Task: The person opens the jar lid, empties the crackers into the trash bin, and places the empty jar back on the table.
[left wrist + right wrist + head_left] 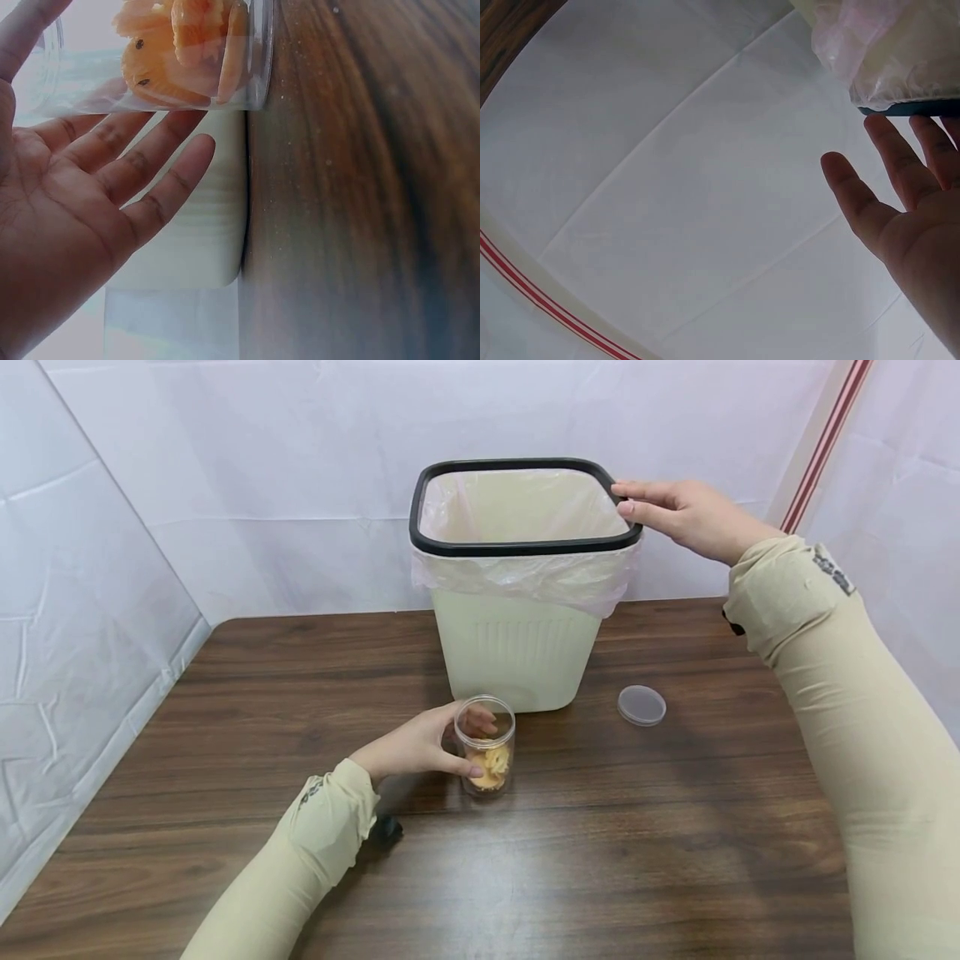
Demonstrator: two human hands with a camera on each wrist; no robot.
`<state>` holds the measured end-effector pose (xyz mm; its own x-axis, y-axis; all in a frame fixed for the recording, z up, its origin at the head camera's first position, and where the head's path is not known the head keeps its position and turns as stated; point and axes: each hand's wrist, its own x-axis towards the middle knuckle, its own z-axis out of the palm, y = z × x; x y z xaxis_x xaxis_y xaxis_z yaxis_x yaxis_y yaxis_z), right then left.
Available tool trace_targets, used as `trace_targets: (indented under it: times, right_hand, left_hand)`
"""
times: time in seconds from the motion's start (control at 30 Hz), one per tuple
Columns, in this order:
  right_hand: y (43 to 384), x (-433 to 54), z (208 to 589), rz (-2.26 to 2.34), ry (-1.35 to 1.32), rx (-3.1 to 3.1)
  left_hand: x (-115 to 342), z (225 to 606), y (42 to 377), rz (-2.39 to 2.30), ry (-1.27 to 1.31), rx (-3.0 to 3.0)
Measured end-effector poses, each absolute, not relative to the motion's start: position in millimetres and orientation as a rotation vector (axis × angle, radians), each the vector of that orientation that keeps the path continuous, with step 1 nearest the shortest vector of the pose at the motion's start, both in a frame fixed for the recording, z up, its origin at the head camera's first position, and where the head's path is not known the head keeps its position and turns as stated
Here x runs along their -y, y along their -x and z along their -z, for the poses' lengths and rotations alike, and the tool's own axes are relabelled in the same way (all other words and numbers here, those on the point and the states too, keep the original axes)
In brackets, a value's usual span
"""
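Clear jar (495, 743) stands upright on the worktop (262, 735), uncapped, directly in front of the bin (517, 660) and a little left of its middle. Inside the jar, yellow-orange pieces (496, 760), perhaps biscuits, fill the lower part. A clear round lid (642, 704) lies flat just to the right of the bin's base.

Of the two hands, the left hand (420, 743) is round the jar from the left side, thumb on the near wall and some fingers on the far wall. It seems a light hold: the left wrist view shows its fingers spread, with the little finger clear of the plastic. The right hand (690, 518) has its fingers fairly straight, the tips touching the right side of the bin's black rim (517, 548) and holding nothing loose. A thin liner bag (525, 578) is folded over that rim and hangs down outside.

I judge the step in hand to be securing the jar while the other hand steadies the bin. With the jar uncapped, any lift would call for firmer thumb and finger contact on its smooth wall and a level path, high enough to clear the bin's rim, with the right hand keeping the bin from tipping or sliding.
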<state>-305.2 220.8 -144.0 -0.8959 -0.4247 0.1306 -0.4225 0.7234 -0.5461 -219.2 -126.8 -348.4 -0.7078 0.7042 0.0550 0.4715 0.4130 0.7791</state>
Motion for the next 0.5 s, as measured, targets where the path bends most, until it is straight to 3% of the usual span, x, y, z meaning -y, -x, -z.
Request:
trace_targets:
  times: [0.5]
  right_hand:
    - [303.0,-220.4,144.8,0.943,0.713,-2.914]
  left_hand:
    - [128.0,346.6,216.9,-1.169,-1.0,-2.443]
